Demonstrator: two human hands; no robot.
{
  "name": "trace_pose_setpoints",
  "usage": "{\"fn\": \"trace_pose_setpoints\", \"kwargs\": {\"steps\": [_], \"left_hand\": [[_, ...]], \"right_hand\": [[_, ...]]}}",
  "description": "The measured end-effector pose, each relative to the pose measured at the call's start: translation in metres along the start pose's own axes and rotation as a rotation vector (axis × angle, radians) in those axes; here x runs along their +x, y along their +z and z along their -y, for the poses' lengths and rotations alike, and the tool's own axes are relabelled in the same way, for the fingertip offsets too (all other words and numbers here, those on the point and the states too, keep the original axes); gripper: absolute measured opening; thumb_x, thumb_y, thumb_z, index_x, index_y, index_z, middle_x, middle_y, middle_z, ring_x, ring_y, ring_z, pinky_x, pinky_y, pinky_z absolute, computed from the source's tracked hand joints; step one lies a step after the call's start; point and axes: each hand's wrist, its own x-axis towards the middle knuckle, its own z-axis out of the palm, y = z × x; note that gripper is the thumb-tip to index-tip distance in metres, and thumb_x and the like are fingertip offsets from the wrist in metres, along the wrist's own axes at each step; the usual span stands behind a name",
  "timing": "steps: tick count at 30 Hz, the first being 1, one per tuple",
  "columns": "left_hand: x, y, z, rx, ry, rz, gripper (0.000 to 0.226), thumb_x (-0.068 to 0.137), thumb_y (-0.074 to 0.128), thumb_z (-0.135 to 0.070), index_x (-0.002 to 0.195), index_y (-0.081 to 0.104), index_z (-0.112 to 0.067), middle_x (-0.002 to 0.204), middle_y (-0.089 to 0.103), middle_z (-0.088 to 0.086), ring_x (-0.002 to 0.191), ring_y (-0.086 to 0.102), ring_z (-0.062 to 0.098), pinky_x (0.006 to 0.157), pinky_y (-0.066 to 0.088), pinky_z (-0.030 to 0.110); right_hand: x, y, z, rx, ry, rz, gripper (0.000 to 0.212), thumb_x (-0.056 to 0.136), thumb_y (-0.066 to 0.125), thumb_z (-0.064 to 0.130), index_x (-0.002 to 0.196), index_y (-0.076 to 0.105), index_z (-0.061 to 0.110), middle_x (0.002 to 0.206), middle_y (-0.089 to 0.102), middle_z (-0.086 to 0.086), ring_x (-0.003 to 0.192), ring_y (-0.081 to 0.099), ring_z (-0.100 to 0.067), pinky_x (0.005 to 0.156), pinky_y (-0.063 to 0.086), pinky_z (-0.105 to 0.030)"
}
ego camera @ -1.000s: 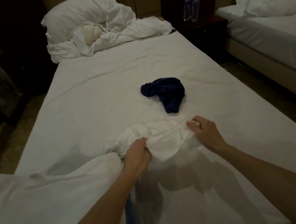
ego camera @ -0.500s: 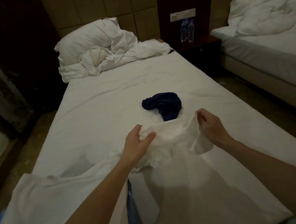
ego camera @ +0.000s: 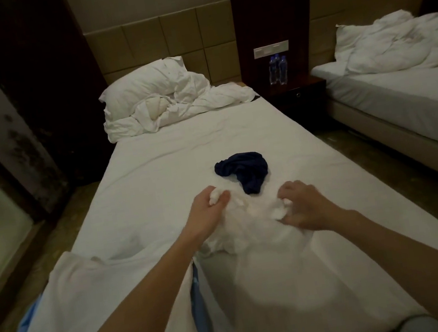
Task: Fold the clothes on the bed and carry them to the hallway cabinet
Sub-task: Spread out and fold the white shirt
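A crumpled white garment (ego camera: 252,218) hangs bunched between my two hands over the middle of the bed (ego camera: 162,175). My left hand (ego camera: 207,210) grips a wad of its cloth at the upper left. My right hand (ego camera: 302,207) grips another fold at the right. Just beyond them a dark navy garment (ego camera: 244,170) lies crumpled on the sheet. A white garment (ego camera: 96,305) lies spread flat at the bed's near left, with light blue cloth (ego camera: 196,298) showing under its edge.
A pillow and rumpled duvet (ego camera: 161,97) are piled at the head of the bed. A dark nightstand (ego camera: 298,95) with two water bottles (ego camera: 278,68) stands to the right. A second bed (ego camera: 407,95) is at far right, with a floor gap between.
The white garment has gone from lying on the sheet to being lifted, stretched and now bunched between my hands. My view has tilted up, showing more of the headboard wall.
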Motion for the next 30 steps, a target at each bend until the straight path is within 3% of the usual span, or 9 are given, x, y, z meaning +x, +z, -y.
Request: {"fn": "trace_pose_setpoints", "kwargs": {"steps": [4, 7, 13, 18, 20, 22, 24, 28, 30], "left_hand": [[-0.012, 0.039, 0.010, -0.023, -0.036, 0.199, 0.026, 0.093, 0.067, -0.028, 0.095, 0.063, -0.003, 0.087, 0.067, 0.011, 0.081, 0.061, 0.013, 0.075, 0.052, 0.032], [-0.014, 0.047, 0.025, -0.007, -0.085, 0.307, 0.042, 0.089, 0.066, -0.046, 0.093, 0.064, -0.004, 0.078, 0.061, 0.003, 0.072, 0.056, 0.012, 0.068, 0.046, 0.029], [0.004, 0.008, 0.097, 0.219, -0.271, 0.302, 0.034, 0.089, 0.070, -0.033, 0.119, 0.065, -0.017, 0.120, 0.066, -0.001, 0.109, 0.062, 0.014, 0.093, 0.052, 0.029], [0.027, -0.007, 0.147, 0.595, -0.368, 0.163, 0.094, 0.087, 0.073, -0.036, 0.157, 0.013, -0.015, 0.161, 0.016, 0.013, 0.146, 0.021, 0.033, 0.117, 0.024, 0.039], [0.038, -0.002, 0.164, 0.696, -0.420, 0.165, 0.089, 0.091, 0.064, -0.036, 0.157, 0.007, -0.022, 0.164, -0.003, 0.013, 0.151, -0.002, 0.035, 0.121, 0.009, 0.051], [0.049, 0.004, 0.175, 0.896, -0.426, 0.160, 0.062, 0.093, 0.055, -0.036, 0.148, 0.030, -0.026, 0.164, 0.001, 0.010, 0.150, -0.009, 0.036, 0.116, -0.006, 0.063], [0.060, 0.007, 0.183, 0.966, -0.390, 0.124, 0.033, 0.092, 0.049, -0.034, 0.124, 0.053, -0.026, 0.152, 0.037, 0.009, 0.148, 0.015, 0.036, 0.114, 0.003, 0.067], [0.065, 0.015, 0.175, 0.361, -0.220, 0.012, 0.012, 0.094, 0.049, -0.027, 0.091, 0.052, -0.016, 0.090, 0.065, 0.005, 0.092, 0.063, 0.028, 0.080, 0.050, 0.041], [0.062, 0.016, 0.156, 0.185, -0.116, 0.030, 0.013, 0.094, 0.057, -0.023, 0.090, 0.053, -0.011, 0.084, 0.062, 0.005, 0.080, 0.060, 0.021, 0.072, 0.049, 0.033]], "right_hand": [[-0.010, 0.023, 0.041, 0.452, -0.024, 0.201, 0.092, 0.069, 0.081, 0.056, 0.144, 0.033, 0.036, 0.133, 0.048, 0.021, 0.118, 0.049, -0.003, 0.099, 0.043, -0.028], [-0.003, 0.051, 0.047, 0.605, 0.108, 0.220, 0.089, 0.079, 0.078, 0.043, 0.149, 0.024, 0.038, 0.128, 0.055, 0.014, 0.113, 0.058, -0.012, 0.090, 0.049, -0.025], [0.011, 0.092, -0.009, 0.054, 0.156, 0.281, 0.046, 0.098, 0.050, 0.028, 0.144, 0.042, 0.026, 0.135, 0.056, -0.003, 0.121, 0.055, -0.026, 0.096, 0.046, -0.036], [0.022, 0.114, -0.049, -0.404, 0.324, 0.213, 0.046, 0.095, 0.047, 0.022, 0.139, 0.037, 0.025, 0.126, 0.049, -0.003, 0.113, 0.051, -0.026, 0.090, 0.041, -0.039], [0.030, 0.121, -0.052, -0.463, 0.381, 0.174, 0.058, 0.091, 0.049, 0.016, 0.146, 0.029, 0.022, 0.130, 0.046, -0.007, 0.114, 0.048, -0.029, 0.093, 0.038, -0.043], [0.040, 0.131, -0.046, -0.478, 0.329, 0.080, 0.081, 0.079, 0.064, 0.010, 0.151, 0.026, 0.016, 0.136, 0.046, -0.014, 0.118, 0.047, -0.036, 0.098, 0.038, -0.051], [0.054, 0.139, -0.035, -0.433, 0.188, 0.017, 0.101, 0.058, 0.078, 0.012, 0.148, 0.033, 0.014, 0.138, 0.050, -0.018, 0.123, 0.044, -0.039, 0.103, 0.036, -0.059], [0.077, 0.150, 0.016, -0.211, -0.126, 0.166, 0.086, 0.084, 0.049, 0.052, 0.155, 0.010, 0.023, 0.158, 0.029, -0.005, 0.145, 0.025, -0.025, 0.121, 0.004, -0.048], [0.088, 0.146, 0.050, 0.074, 0.001, 0.279, 0.083, 0.092, 0.049, 0.057, 0.156, 0.005, 0.027, 0.155, 0.034, 0.000, 0.139, 0.037, -0.023, 0.118, 0.023, -0.042]]}}
